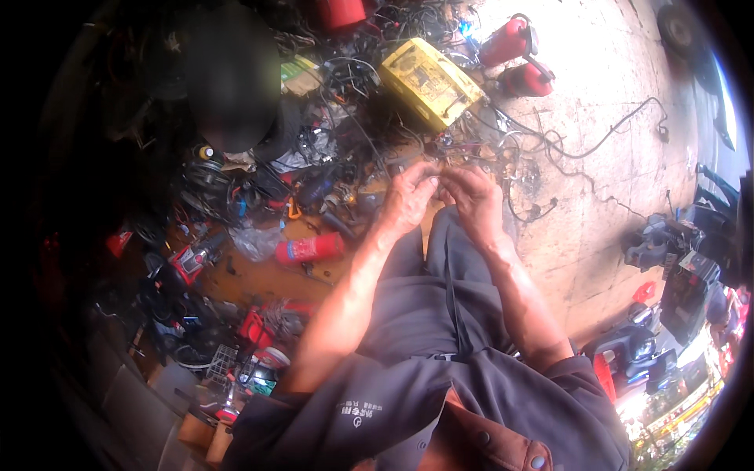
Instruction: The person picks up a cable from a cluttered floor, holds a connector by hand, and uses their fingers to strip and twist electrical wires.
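Note:
My left hand (410, 198) and my right hand (473, 198) come together in front of my knees, fingertips bent toward each other and nearly touching. The fingers of both are closed in a pinch. Whatever sits between them, if anything, is too small to make out. Just beyond the hands lie thin dark cables (510, 129) and small loose parts on the ground. A yellow box-shaped machine (432, 82) with a worn, dirty top stands past them.
Two red fire extinguishers (505, 43) lie at the far right of the yellow machine. To my left, a red cylinder (310, 248), a clear plastic bag (256, 242) and tangled tools and wires cover the floor. Dark machinery (691, 286) stands at the right, and a long cable (605, 141) crosses the pale paving.

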Demonstrator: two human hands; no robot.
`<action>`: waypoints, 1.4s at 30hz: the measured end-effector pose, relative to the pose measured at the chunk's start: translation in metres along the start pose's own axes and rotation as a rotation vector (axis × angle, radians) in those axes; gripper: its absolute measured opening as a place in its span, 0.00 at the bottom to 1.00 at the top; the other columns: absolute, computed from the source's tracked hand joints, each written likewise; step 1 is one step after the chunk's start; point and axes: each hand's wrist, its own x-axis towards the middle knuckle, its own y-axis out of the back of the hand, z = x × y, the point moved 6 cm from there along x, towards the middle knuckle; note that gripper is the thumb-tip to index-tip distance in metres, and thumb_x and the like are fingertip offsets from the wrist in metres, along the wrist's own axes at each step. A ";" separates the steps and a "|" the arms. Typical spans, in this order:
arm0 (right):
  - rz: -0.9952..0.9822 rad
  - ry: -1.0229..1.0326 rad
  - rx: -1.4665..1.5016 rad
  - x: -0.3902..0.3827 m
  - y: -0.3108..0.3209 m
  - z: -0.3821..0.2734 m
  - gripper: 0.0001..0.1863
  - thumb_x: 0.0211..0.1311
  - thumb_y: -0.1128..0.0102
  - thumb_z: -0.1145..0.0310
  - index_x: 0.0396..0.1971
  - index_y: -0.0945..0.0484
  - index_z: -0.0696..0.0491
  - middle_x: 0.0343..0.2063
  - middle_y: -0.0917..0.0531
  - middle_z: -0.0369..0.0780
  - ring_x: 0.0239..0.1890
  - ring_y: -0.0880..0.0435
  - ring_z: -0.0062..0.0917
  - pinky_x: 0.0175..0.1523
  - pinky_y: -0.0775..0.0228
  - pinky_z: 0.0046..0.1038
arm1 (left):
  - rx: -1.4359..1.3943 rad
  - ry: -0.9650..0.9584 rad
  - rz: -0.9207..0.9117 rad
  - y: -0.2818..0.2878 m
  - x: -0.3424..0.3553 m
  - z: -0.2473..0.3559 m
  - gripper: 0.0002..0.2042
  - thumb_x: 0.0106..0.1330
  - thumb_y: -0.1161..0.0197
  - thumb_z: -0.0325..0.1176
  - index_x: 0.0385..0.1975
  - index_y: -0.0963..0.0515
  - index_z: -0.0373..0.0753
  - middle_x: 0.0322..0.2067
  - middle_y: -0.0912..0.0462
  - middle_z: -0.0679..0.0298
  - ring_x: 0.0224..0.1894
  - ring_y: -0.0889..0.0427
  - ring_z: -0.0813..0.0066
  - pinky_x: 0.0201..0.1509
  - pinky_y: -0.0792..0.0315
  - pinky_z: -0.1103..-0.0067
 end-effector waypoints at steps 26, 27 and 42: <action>-0.209 -0.669 0.329 -0.001 -0.001 0.031 0.15 0.56 0.48 0.62 0.31 0.26 0.61 0.25 0.23 0.41 0.29 0.24 0.22 0.36 0.32 0.23 | 0.309 -0.111 0.012 -0.001 0.022 -0.038 0.07 0.59 0.43 0.28 0.35 0.22 0.38 0.26 0.19 0.58 0.29 0.19 0.67 0.33 0.27 0.76; -0.238 -0.665 0.342 -0.001 -0.003 0.030 0.15 0.56 0.48 0.62 0.31 0.26 0.61 0.25 0.23 0.41 0.29 0.24 0.22 0.36 0.32 0.23 | 0.526 -0.210 0.030 -0.002 0.021 -0.032 0.07 0.58 0.43 0.28 0.34 0.21 0.38 0.26 0.19 0.56 0.30 0.19 0.62 0.33 0.27 0.74; -0.347 -0.104 -0.106 0.010 -0.013 0.033 0.08 0.56 0.51 0.70 0.27 0.25 0.59 0.25 0.26 0.45 0.29 0.24 0.38 0.35 0.32 0.31 | 0.625 -0.546 0.048 -0.004 0.015 -0.016 0.06 0.56 0.42 0.23 0.33 0.23 0.31 0.26 0.20 0.61 0.29 0.23 0.82 0.35 0.28 0.81</action>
